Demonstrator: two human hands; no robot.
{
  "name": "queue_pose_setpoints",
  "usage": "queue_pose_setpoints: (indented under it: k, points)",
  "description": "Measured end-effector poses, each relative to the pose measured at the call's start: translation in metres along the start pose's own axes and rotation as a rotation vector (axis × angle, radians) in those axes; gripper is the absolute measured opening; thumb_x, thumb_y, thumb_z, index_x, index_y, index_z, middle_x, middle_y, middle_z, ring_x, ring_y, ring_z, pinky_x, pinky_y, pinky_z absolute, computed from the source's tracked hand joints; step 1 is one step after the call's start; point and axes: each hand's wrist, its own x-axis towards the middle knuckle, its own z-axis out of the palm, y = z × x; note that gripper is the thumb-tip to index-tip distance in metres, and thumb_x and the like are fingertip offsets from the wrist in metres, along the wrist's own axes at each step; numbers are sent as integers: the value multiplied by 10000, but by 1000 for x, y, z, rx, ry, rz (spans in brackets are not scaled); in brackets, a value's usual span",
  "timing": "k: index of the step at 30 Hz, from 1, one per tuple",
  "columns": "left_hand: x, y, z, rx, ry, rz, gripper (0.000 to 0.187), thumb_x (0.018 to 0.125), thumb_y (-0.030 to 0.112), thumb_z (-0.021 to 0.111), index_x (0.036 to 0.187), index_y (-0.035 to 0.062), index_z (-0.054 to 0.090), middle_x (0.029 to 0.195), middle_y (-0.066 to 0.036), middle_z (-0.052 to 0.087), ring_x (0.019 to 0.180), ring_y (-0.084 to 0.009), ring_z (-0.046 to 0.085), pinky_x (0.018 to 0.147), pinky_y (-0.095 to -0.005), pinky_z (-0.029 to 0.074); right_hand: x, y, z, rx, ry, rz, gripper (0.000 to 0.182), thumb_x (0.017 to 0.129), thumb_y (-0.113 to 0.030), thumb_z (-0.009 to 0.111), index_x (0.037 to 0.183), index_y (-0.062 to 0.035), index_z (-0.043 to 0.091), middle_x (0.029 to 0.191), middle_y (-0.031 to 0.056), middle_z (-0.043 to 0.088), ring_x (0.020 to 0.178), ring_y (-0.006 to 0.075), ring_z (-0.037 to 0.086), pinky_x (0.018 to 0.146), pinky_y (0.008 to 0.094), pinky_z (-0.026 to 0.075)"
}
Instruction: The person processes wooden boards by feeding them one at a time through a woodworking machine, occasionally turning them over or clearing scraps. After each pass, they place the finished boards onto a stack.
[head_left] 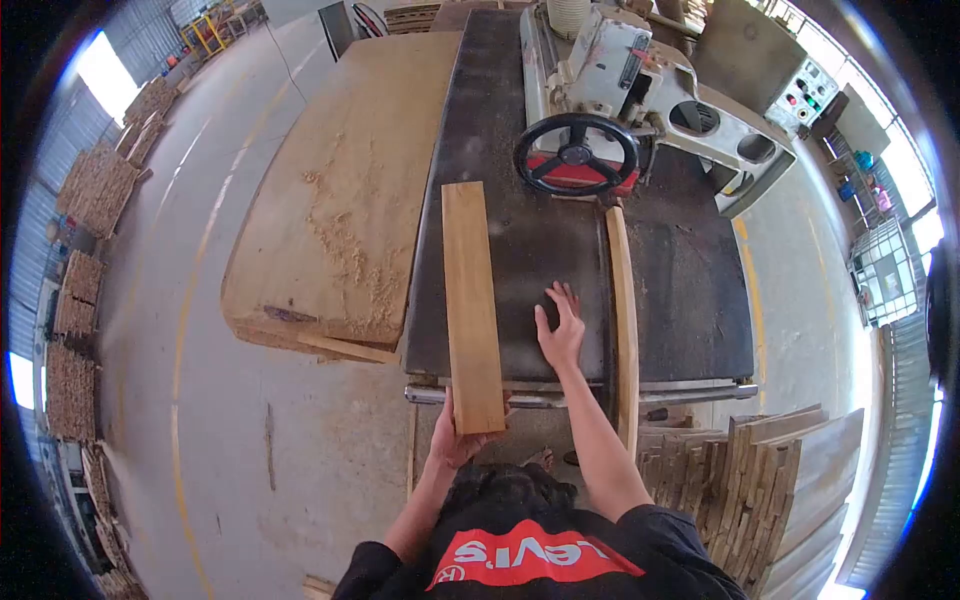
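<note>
A wooden plank (470,300) lies lengthwise over the dark machine table (545,270), its near end jutting past the front edge. My left hand (460,437) is wrapped round that near end from below and the left side, some of its fingers hidden under the wood. To the right of the plank, my right hand (563,330) is over the dark table with its fingers apart and nothing in it. Just right of this hand runs a long narrow wooden strip (622,310), set along the table toward the machine.
A machine head with a black handwheel (575,153) stands at the far end of the table. Left of it, a wooden board surface (345,190) carries shavings. Stacked boards (770,490) lean at the lower right. A control panel (803,97) is at the upper right.
</note>
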Motion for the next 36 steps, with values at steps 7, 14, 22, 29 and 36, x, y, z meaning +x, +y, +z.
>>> queue_pose_setpoints:
  k: [7,14,22,29,36]
  points:
    - [-4,-18,-6,236,140,108,616,1157,478,387,1616,67,408,1531,-199,559,1365,-350,593,1129,-551,504,-52,-58,-52,511,-289,381,385,1075,-262,647,1390,-41,667,1393,180,694,1306,297,659,1066,386,510]
    - [-15,-44,-7,1602,164,374,910,906,313,836,1613,-40,386,1603,-240,487,1328,-365,622,1016,-441,568,-160,-104,-71,612,-329,591,460,1054,-308,692,1342,47,647,1220,145,739,1082,177,685,927,356,545]
    - [-29,-73,29,2467,-119,441,1093,710,270,911,1623,9,369,1632,-277,416,1561,-488,296,1195,-598,352,-222,-28,-74,1023,-37,1021,428,1005,-245,751,1346,-2,665,1165,87,744,1031,196,717,898,355,575]
    - [21,-98,38,2489,-246,487,1018,780,207,857,1616,-57,339,1626,-293,414,1601,-452,239,1223,-616,299,-263,12,-85,1441,35,1054,395,1040,-282,698,1360,-58,633,1256,80,723,1143,209,698,959,380,576]
    - [77,-108,49,2707,-202,476,987,829,316,809,1598,-96,348,1609,-311,426,1593,-426,271,1249,-615,265,-234,-26,-89,1203,186,1192,380,1050,-454,689,1135,-84,675,919,34,700,826,150,671,721,328,536]
